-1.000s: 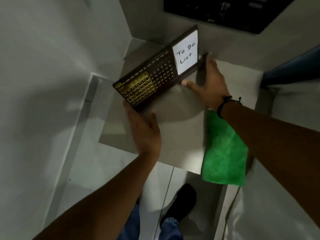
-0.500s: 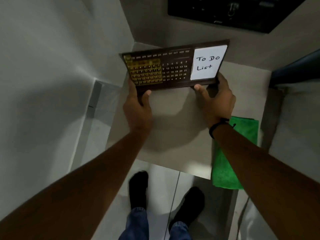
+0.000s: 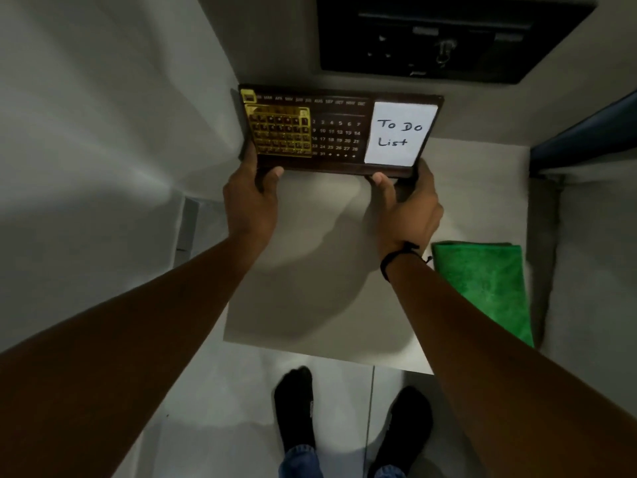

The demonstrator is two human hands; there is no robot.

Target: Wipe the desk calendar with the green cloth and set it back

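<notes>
The desk calendar [image 3: 336, 131] is a dark brown board with a gold grid on its left part, white dates in the middle and a white "To Do List" note on the right. It is level and faces me, above the far part of the small grey table [image 3: 327, 305]. My left hand [image 3: 251, 198] grips its lower left corner. My right hand [image 3: 408, 201] grips its lower right corner. The green cloth [image 3: 482, 288] lies flat on the table's right edge, just right of my right wrist, with neither hand on it.
A dark panel [image 3: 448, 36] hangs on the wall behind the table. A white wall [image 3: 103, 132] closes in on the left. A blue-edged surface [image 3: 586, 139] sits at the right. My two black-socked feet [image 3: 296, 408] stand on the tiled floor below the table's near edge.
The calendar has turned from tilted to level and squared up facing me, held by both hands at its lower corners. The view has shifted, so the cloth appears farther right.
</notes>
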